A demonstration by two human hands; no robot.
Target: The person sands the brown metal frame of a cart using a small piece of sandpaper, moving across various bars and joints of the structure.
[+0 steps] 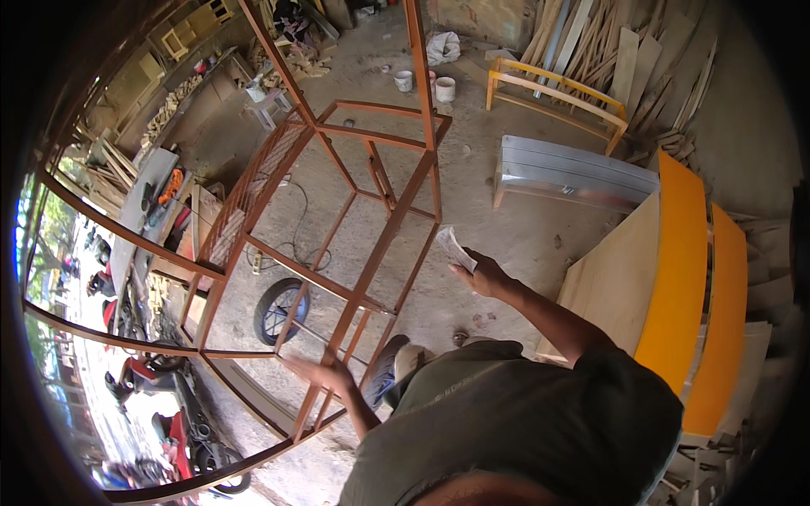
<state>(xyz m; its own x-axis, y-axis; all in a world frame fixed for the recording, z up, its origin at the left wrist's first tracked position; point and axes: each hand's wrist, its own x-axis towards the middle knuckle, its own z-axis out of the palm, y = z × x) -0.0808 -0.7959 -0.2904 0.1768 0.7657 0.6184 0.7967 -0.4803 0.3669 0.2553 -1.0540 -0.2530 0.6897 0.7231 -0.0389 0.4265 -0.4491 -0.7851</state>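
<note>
A large reddish-brown frame of thin bars point(380, 257) stands in front of me and to my left, taller than my view. My left hand point(319, 372) is at its near bars, slightly blurred, with the fingers stretched out; whether it touches a bar I cannot tell. In my right hand point(483, 275) is a folded whitish sheet point(456, 249), pinched between thumb and fingers and held just right of the frame. The sheet looks like paper or sandpaper; its exact kind does not show. One side of the frame carries a lattice panel point(251, 196).
A wheel with a black tyre point(281, 311) and a cable point(297, 221) lie on the floor beyond the bars. At right are yellow-edged boards point(675, 287), a silvery panel point(574, 171) and a yellow wooden frame point(557, 78). Buckets point(445, 88) stand farther off; motorcycles point(181, 438) are at left.
</note>
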